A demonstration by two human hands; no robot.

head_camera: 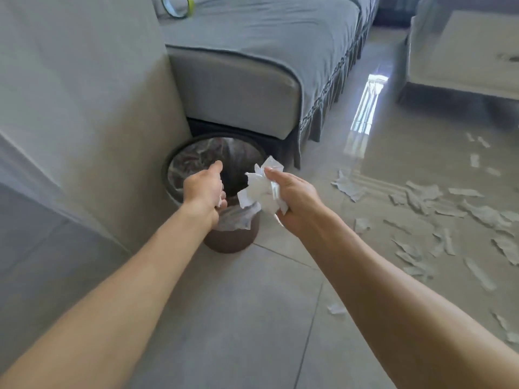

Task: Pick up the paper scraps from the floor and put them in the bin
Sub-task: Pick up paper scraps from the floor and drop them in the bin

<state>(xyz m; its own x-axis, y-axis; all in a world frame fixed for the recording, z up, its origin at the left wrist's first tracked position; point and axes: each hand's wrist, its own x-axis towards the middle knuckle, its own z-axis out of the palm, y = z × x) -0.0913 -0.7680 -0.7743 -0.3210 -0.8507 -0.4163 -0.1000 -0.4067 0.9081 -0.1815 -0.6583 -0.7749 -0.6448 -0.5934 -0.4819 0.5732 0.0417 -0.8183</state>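
A round dark bin [179,155] with a clear plastic liner stands on the floor against the sofa. My right hand [297,203] grips a bunch of white paper scraps [259,189] over the bin's right rim. My left hand [203,189] hovers above the bin's mouth, fingers curled, with a small bit of white paper showing at its fingertips. Several torn paper scraps [438,209] lie scattered over the tiled floor to the right.
A grey sofa [238,88] with a fringed cover rises behind the bin, its armrest [84,108] at the left. A roll of tape [177,5] lies on the seat. A pale low table [463,57] stands at the upper right. Bare tiles [238,318] lie under my arms.
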